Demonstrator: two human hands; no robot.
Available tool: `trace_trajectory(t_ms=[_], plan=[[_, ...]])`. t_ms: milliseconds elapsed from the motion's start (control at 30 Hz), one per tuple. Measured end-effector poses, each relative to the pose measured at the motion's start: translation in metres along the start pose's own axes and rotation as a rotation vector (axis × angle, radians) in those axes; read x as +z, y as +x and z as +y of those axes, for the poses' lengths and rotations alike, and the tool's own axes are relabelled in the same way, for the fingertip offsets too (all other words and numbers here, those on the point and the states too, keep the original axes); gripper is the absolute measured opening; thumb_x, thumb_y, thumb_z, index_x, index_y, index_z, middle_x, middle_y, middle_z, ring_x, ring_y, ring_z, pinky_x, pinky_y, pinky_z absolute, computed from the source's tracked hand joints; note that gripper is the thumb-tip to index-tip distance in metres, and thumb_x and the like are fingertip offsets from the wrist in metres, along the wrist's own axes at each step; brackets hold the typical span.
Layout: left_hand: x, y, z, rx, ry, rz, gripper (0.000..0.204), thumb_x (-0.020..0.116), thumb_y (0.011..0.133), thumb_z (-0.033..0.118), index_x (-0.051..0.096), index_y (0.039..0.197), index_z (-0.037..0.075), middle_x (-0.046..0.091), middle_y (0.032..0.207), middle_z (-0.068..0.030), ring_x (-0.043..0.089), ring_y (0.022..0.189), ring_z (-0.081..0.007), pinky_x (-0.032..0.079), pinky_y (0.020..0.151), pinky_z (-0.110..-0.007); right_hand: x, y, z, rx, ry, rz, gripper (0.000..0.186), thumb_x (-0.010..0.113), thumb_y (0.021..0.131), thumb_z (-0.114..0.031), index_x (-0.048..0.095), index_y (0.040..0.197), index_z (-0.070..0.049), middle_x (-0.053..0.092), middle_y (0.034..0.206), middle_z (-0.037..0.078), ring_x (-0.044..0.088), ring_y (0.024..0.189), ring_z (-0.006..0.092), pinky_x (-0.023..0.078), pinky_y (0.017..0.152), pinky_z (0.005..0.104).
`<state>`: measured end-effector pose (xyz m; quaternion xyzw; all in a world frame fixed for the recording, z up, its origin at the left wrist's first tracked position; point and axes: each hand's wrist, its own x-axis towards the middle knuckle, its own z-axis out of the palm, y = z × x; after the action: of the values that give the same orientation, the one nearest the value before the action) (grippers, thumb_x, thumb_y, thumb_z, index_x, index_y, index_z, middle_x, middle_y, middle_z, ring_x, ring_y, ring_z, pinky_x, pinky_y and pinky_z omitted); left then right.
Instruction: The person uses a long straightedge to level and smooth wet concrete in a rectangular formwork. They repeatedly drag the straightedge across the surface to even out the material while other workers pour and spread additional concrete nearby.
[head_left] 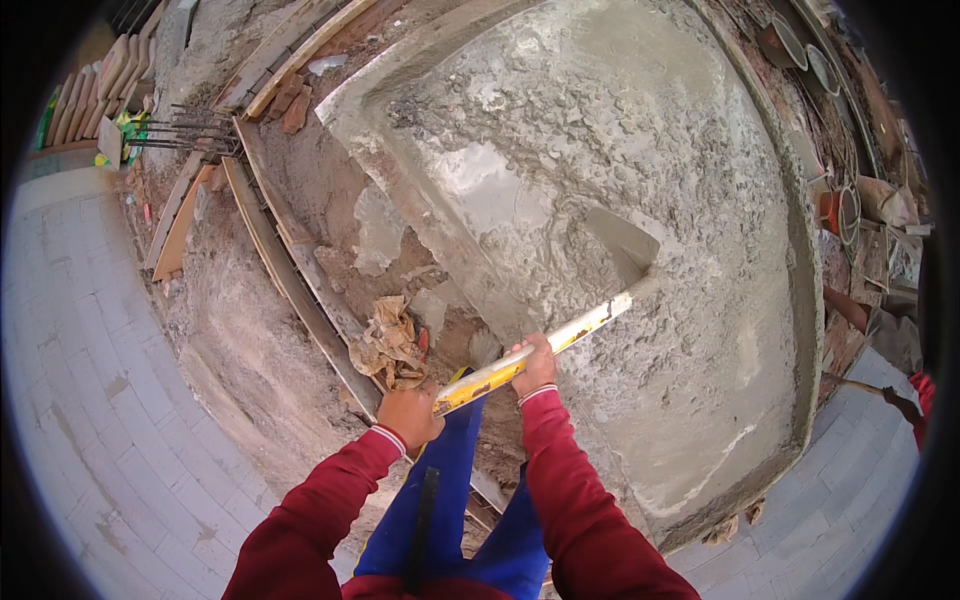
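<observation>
Both my hands grip the long, worn white and yellow handle (575, 330) of a tool. My left hand (415, 410) is closed on its near end, and my right hand (532, 362) is closed further up it. The flat grey metal blade (622, 243) at the far end sits partly sunk in lumpy wet grey mix inside a wide, shallow trough (345, 95) with a raised rim. A crumpled brown paper bag (388, 342) lies just beyond my left hand, outside the trough.
Curved wooden boards (262, 230), rebar (180, 132) and stacked slabs (100, 85) lie on the left beside grey paving (100, 380). At the right are buckets (835, 210) and cables. Another person's arm (850, 310) and a red sleeve (922, 400) show at the right edge.
</observation>
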<state>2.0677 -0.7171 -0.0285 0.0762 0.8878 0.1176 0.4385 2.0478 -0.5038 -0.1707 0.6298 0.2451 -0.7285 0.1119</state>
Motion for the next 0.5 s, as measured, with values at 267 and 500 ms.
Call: trace_trajectory(t_ms=[267,500], plan=[[-0.041,0.129,-0.025,-0.073,-0.313,0.406,0.041,0.072,0.075,0.033,0.059,0.104,0.006,0.069,0.079,-0.0213,0.069,0.076,-0.0405,0.055,0.069,-0.05,0.218,0.036,-0.087,-0.516,-0.284,-0.187,0.021,0.063,0.08,-0.006,0.048,0.096,-0.005,0.053,0.075,0.01,0.057,0.055,0.0235,0.052,0.05,0.0405],[0.012,0.117,-0.039,-0.33,-0.493,0.253,0.046,0.073,0.076,0.034,0.059,0.107,0.003,0.07,0.088,-0.0238,0.068,0.082,-0.0424,0.055,0.077,-0.05,0.227,0.1,-0.004,-0.272,-0.643,-0.155,0.023,0.066,0.08,-0.007,0.054,0.097,0.001,0.057,0.074,0.011,0.059,0.054,0.025,0.053,0.048,0.0427]])
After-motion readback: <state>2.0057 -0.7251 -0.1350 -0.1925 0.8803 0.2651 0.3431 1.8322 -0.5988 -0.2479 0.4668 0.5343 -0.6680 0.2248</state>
